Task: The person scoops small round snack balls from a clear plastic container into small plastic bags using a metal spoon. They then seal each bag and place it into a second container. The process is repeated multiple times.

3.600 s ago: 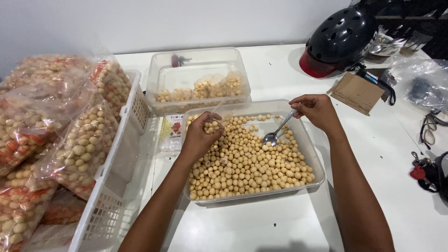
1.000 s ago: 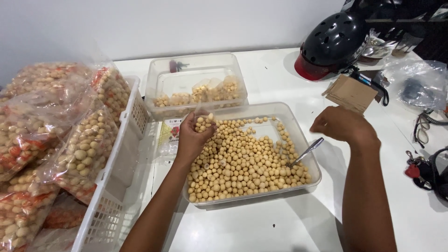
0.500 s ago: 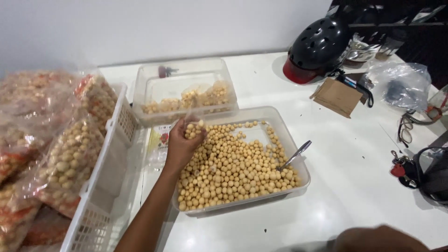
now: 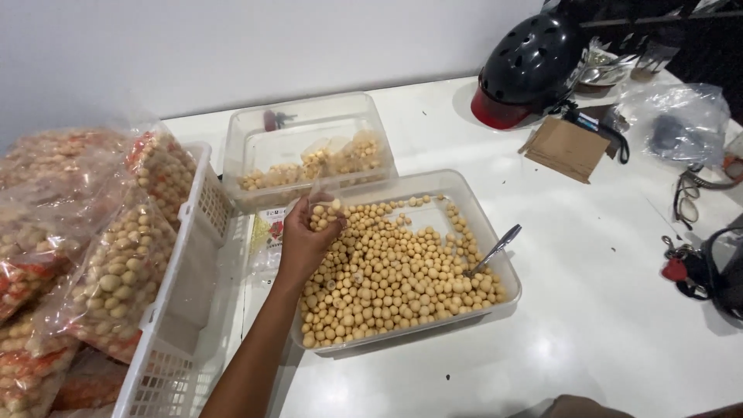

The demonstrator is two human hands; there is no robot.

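Left hand (image 4: 306, 236) fingers cup a small clear bag of balls over the tray (image 4: 464, 190), catching spills; right hand unseen.

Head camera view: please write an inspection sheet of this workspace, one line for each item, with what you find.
Surface: glossy white table, bare in the front right part.
Job's things: large clear plastic tub full of small round beige balls; metal spoon leaning inside at its right wall; second clear tub behind it, partly filled.
Clutter: black helmet with red visor, brown cardboard piece, crumpled clear plastic bag, eyeglasses, keys with red tag.
Hands: left hand holds a small clear bag of balls over the large tub; right hand not in view.
Cables: nothing seen.
Surroundings: white slotted basket and filled bags at left; pale wall behind.
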